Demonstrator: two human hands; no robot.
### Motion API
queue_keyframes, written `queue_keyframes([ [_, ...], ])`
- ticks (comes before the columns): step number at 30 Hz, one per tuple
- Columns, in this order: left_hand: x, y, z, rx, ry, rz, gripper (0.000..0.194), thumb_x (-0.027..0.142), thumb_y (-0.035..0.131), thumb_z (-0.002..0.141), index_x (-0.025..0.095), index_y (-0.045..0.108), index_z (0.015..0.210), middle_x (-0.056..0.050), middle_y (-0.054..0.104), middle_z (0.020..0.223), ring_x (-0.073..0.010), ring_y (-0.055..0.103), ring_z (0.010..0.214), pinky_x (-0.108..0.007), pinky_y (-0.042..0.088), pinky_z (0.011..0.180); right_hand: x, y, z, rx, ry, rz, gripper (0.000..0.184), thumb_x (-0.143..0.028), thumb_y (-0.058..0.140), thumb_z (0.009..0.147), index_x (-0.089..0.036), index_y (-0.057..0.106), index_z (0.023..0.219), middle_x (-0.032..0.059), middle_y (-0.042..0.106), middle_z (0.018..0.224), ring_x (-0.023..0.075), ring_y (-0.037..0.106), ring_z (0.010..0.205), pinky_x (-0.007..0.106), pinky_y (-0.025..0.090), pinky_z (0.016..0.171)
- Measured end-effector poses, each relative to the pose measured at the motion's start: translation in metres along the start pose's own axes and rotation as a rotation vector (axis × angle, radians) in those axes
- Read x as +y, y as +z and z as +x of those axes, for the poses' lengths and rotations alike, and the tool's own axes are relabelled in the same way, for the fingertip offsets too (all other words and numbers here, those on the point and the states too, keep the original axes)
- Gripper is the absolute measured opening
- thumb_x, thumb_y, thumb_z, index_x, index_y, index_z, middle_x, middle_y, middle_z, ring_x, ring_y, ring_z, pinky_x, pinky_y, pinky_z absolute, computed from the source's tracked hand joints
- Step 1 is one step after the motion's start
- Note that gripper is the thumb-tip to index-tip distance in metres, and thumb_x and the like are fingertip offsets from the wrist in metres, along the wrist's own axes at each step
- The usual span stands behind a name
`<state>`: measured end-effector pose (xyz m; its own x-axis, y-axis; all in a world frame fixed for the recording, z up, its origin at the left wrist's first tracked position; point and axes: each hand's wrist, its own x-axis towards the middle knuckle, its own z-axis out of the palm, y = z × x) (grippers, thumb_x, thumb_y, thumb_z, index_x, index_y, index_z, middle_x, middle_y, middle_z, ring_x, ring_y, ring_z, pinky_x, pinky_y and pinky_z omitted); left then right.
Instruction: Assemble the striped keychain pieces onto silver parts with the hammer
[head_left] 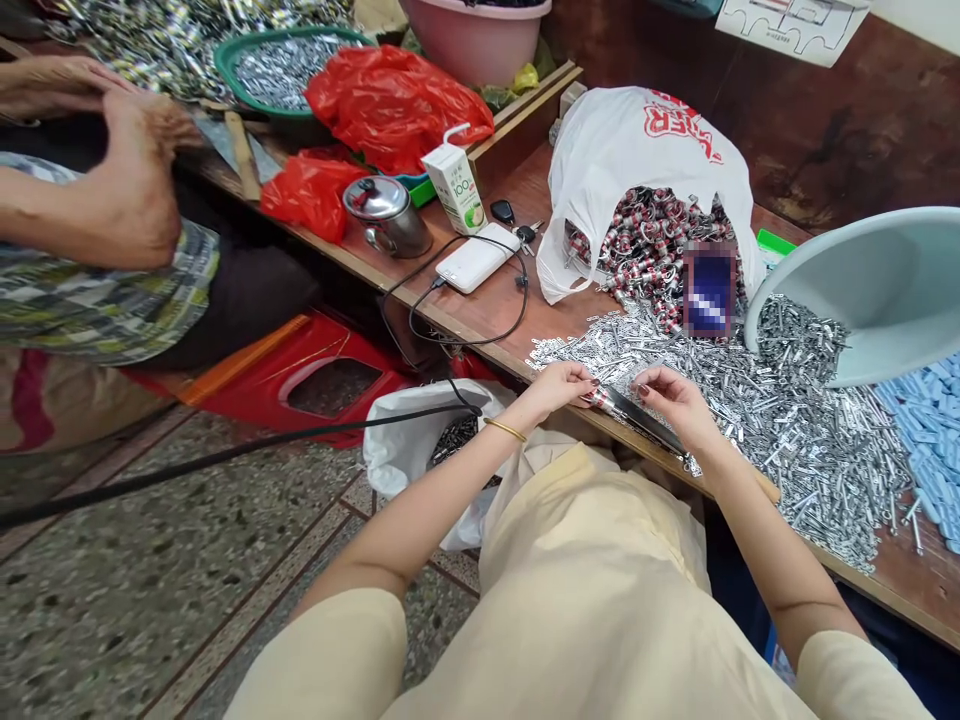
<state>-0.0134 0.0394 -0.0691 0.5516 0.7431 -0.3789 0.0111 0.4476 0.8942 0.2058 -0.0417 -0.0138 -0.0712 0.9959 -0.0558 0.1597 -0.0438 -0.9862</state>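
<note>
My left hand [564, 384] is closed in a pinch on a small red and silver metal piece [598, 397] at the table's front edge. My right hand [675, 398] has its fingers curled over a dark flat metal strip [643, 420] that lies along the edge. Both hands sit beside a wide heap of small silver metal parts [795, 420]. A white plastic bag [637, 140] behind the heap spills red and silver pieces [645, 250].
A tipped pale blue basin [877, 290] and light blue parts [930, 430] lie at right. A power bank [477, 257] with black cable, keys, a carton, a metal pot [386, 213] and red bags stand at left. Another person's hands [120, 160] are far left. A white bag [420, 440] hangs below.
</note>
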Motion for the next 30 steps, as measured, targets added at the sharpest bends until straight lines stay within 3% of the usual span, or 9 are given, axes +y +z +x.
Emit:
queue_keyframes([
  [4, 0.002, 0.001, 0.0, 0.008, 0.002, 0.007, 0.016, 0.017, 0.082, 0.07, 0.013, 0.067, 0.071, -0.001, 0.07, 0.063, -0.0154, 0.07, 0.061, -0.027, 0.059, 0.062, -0.003, 0.013, 0.014, -0.099, -0.103, -0.371, 0.01, -0.028, 0.061, 0.09, -0.022, 0.068, 0.092, 0.0017, 0.073, 0.085, 0.0184, 0.067, 0.079, 0.033, 0.05, 0.077],
  [6, 0.003, 0.002, 0.0, 0.017, -0.004, 0.008, 0.015, 0.015, 0.081, 0.071, 0.013, 0.067, 0.07, -0.001, 0.069, 0.062, -0.0141, 0.069, 0.06, -0.026, 0.059, 0.061, -0.002, 0.019, 0.02, -0.125, -0.139, -0.503, 0.012, -0.02, 0.057, 0.09, -0.022, 0.069, 0.09, 0.0023, 0.074, 0.085, 0.0189, 0.067, 0.078, 0.033, 0.048, 0.076],
  [12, 0.007, 0.005, -0.004, 0.011, -0.004, 0.0, 0.01, 0.011, 0.075, 0.075, 0.012, 0.065, 0.071, 0.001, 0.067, 0.063, -0.0124, 0.069, 0.063, -0.025, 0.06, 0.065, 0.006, 0.034, 0.024, 0.01, -0.219, -0.689, 0.013, -0.016, 0.059, 0.09, -0.02, 0.071, 0.087, 0.006, 0.074, 0.09, 0.0211, 0.067, 0.086, 0.031, 0.047, 0.078],
  [21, 0.007, 0.006, -0.003, 0.01, -0.007, 0.009, 0.009, 0.006, 0.07, 0.076, 0.012, 0.065, 0.072, 0.002, 0.066, 0.065, -0.0114, 0.067, 0.065, -0.025, 0.06, 0.068, 0.01, 0.05, 0.014, 0.087, -0.164, -0.813, 0.021, -0.018, 0.052, 0.097, -0.02, 0.073, 0.094, 0.0076, 0.073, 0.099, 0.0213, 0.066, 0.094, 0.03, 0.047, 0.082],
  [30, 0.006, 0.001, -0.003, -0.067, 0.013, 0.033, 0.011, 0.013, 0.075, 0.076, 0.013, 0.064, 0.074, 0.002, 0.067, 0.066, -0.011, 0.067, 0.064, -0.024, 0.058, 0.069, -0.011, 0.056, 0.029, -0.048, 0.025, -1.124, 0.022, -0.016, 0.051, 0.097, -0.019, 0.073, 0.098, 0.0074, 0.071, 0.102, 0.021, 0.066, 0.088, 0.029, 0.041, 0.074],
])
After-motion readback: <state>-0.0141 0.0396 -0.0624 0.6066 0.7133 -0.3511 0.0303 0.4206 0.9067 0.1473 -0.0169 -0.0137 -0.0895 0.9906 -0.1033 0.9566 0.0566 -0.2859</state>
